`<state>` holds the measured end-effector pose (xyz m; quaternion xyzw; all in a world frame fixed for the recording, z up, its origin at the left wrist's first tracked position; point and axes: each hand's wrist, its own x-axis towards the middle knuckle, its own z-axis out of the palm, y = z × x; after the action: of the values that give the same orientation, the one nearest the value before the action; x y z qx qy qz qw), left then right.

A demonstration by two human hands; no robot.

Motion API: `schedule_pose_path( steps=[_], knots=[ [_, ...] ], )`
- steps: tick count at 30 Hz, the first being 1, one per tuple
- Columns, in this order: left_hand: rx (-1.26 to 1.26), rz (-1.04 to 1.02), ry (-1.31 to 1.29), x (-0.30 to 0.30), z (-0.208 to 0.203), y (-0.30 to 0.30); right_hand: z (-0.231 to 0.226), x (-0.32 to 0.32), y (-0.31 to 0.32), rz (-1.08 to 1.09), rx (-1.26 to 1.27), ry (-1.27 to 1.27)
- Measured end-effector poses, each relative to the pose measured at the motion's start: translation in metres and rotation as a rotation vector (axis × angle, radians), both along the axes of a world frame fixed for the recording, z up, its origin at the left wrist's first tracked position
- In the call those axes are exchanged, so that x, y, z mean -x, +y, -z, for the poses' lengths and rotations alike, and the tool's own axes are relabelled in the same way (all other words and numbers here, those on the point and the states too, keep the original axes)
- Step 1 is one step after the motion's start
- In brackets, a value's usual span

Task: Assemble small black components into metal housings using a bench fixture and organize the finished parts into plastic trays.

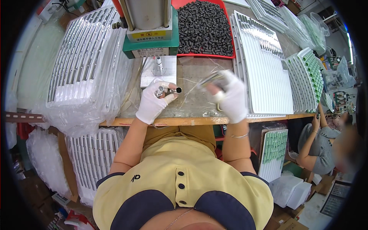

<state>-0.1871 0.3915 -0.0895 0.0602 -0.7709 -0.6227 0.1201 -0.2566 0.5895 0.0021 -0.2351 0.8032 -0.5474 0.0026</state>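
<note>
My left hand (152, 102), in a white glove with the fingertips wrapped, is closed around short shiny metal tubes (160, 91). A dark round opening (178, 90) shows at the end of one, beside the fingertips. To the right, my right hand (232, 96), also gloved, is raised over the table and blurred by motion. Its fingers are closed on slim silvery tubes (210, 79), too smeared to count. Just beyond the left hand lies a metal base block (147, 78) with an upright shiny post (158, 66), under the green and grey press head (151, 48).
A red tray (234, 38) heaped with small black plastic sleeves (203, 28) stands at the back. White ribbed trays (268, 84) are stacked at right, near green parts (310, 63). Bagged trays of metal tubes (82, 50) lie at left. Another person (326, 142) sits far right.
</note>
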Motion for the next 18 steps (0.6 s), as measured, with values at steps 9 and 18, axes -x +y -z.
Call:
schedule_pose_path(
  steps=[9, 18],
  knots=[
    [-0.027, -0.073, -0.010, -0.014, 0.002, -0.001, 0.053, -0.018, -0.046, -0.085, -0.128, 0.222],
    [0.090, -0.131, 0.055, 0.007, -0.008, -0.022, 0.093, 0.006, -0.067, -0.081, 0.016, -0.009]
  ],
)
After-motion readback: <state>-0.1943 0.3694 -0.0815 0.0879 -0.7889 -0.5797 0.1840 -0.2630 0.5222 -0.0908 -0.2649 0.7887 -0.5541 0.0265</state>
